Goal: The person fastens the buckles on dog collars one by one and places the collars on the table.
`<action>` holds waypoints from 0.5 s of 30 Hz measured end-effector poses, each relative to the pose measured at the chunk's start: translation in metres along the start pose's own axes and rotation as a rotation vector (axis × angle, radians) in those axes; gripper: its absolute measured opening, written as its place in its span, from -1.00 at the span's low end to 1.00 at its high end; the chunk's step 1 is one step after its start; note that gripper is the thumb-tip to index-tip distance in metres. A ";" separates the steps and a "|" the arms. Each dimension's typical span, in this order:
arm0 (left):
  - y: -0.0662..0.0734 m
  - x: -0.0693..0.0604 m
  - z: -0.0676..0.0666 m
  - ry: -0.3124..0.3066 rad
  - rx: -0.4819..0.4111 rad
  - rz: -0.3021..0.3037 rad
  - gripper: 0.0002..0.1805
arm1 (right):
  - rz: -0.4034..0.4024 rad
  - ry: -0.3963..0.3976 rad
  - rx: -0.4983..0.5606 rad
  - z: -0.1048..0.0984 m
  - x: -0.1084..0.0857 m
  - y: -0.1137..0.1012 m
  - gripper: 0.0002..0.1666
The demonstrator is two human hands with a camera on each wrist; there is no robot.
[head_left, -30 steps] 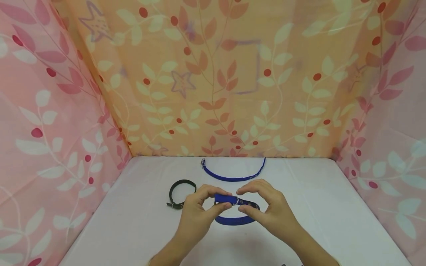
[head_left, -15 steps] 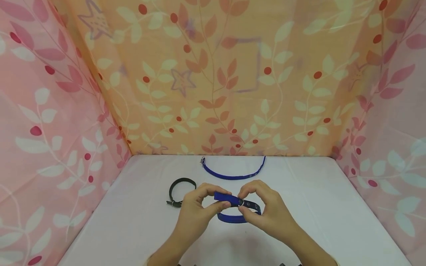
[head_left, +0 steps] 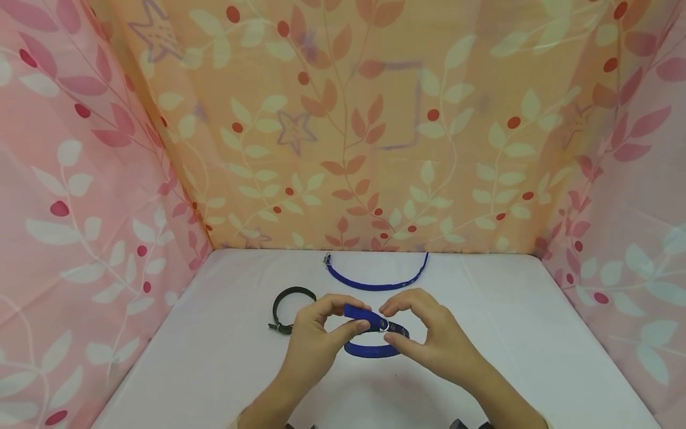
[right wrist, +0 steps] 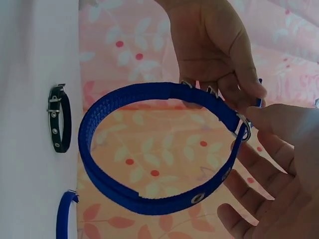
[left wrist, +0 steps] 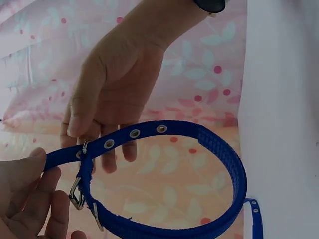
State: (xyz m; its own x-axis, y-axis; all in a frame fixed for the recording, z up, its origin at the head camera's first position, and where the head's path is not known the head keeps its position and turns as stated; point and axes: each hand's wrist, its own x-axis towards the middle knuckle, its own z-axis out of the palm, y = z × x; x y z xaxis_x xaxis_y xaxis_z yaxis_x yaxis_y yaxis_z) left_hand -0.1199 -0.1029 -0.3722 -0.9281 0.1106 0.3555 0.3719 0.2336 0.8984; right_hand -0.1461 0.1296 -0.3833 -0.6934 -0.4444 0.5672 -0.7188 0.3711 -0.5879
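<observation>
Black collar [head_left: 283, 328] is lying on the counter [head_left: 214, 357], closed in a loop, seemingly fastened. Left hand [head_left: 316, 333] is pinching the tip [head_left: 354, 311] of the held collar [head_left: 373, 351], grip clamped on it. Far collar [head_left: 375, 288], also blue, is lying behind, unfastened, ends well apart. Held collar is hanging above the counter between both hands, forming a loop; its tip is running through the ring [left wrist: 85, 147], so threading there is looking done. Buckle [left wrist: 76, 193] is sitting on the band; whether it is catching the strap, cannot tell. Right hand [head_left: 439, 336] is staying near the ring, grip apart, touch uncertain. Closing the loop is seeming part-way; far collar is looking undone.
</observation>
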 end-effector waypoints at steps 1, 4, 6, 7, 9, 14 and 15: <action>0.000 0.000 0.001 -0.008 0.017 0.000 -0.73 | -0.029 0.008 0.004 0.001 0.000 0.000 -0.55; -0.002 -0.001 0.003 -0.031 0.029 0.006 -0.74 | -0.124 0.053 -0.008 0.006 0.000 -0.002 -0.59; -0.003 -0.001 0.003 -0.041 0.030 0.010 -0.73 | -0.187 0.095 -0.019 0.008 0.000 -0.003 -0.59; -0.003 0.000 0.004 -0.047 0.036 0.009 -0.72 | -0.209 0.117 -0.028 0.008 0.001 -0.004 -0.58; -0.004 0.001 0.003 -0.067 0.050 -0.003 -0.67 | -0.231 0.161 -0.030 0.008 0.001 -0.005 -0.55; -0.009 0.005 0.004 -0.217 0.053 -0.092 -0.43 | -0.175 0.239 0.045 0.005 0.000 -0.005 -0.49; -0.010 0.006 0.005 -0.247 0.032 -0.116 -0.42 | -0.160 0.253 0.061 0.005 0.000 -0.004 -0.49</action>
State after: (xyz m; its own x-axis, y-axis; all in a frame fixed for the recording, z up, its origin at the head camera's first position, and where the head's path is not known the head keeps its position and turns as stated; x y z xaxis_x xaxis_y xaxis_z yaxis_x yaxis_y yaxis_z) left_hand -0.1289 -0.1001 -0.3807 -0.9339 0.3129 0.1731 0.2671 0.2884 0.9195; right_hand -0.1426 0.1240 -0.3835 -0.5676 -0.2733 0.7766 -0.8209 0.2596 -0.5087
